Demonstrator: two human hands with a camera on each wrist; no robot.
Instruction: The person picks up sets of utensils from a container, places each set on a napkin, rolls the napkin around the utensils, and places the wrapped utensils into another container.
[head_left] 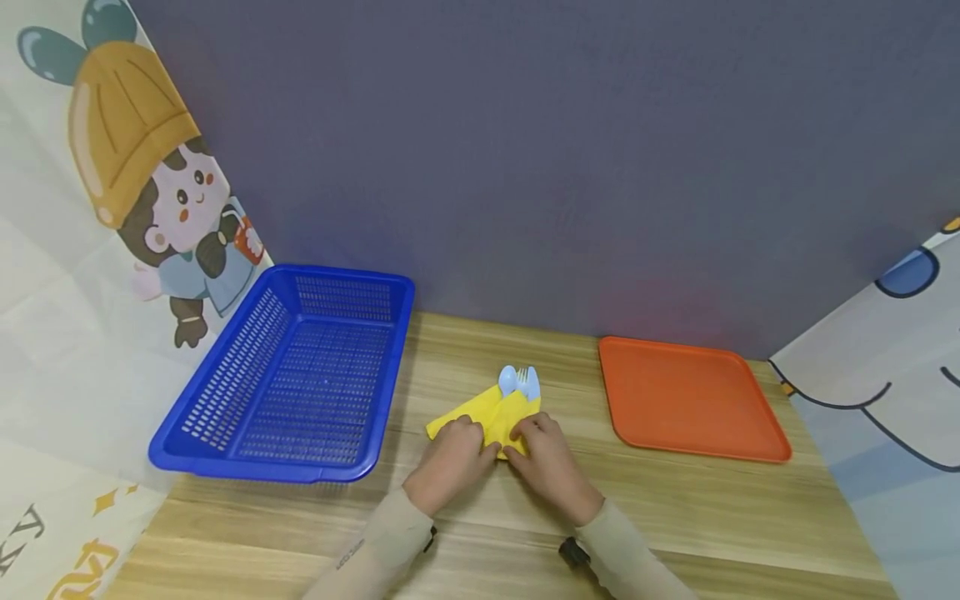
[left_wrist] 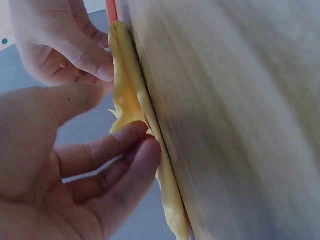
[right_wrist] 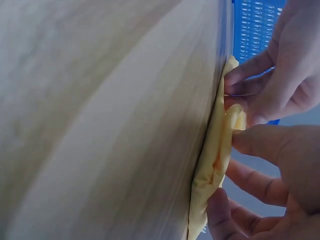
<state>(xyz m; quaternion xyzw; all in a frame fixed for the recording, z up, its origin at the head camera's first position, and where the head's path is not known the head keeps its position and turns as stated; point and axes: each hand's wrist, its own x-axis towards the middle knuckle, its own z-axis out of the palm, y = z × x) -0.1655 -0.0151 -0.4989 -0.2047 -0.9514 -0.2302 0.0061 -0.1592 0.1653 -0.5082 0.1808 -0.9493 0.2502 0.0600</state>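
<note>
A yellow napkin [head_left: 502,417] lies on the wooden table, partly folded over a pale blue plastic spoon [head_left: 507,379], fork [head_left: 522,379] and knife [head_left: 533,383]. Only the upper ends of the cutlery stick out; the rest is hidden in the cloth. My left hand [head_left: 455,458] presses its fingertips onto the napkin's left part, thumb held apart from them in the left wrist view. On the near right side, my right hand [head_left: 551,462] holds a folded part of the napkin between thumb and fingers. The thumbs are close together over the near edge.
A blue perforated basket [head_left: 390,392] stands to the left, near a cartoon-printed curtain [head_left: 60,333]. To the right lies an orange tray [head_left: 693,400]. A grey-blue partition [head_left: 570,167] rises behind the wooden table [head_left: 480,542].
</note>
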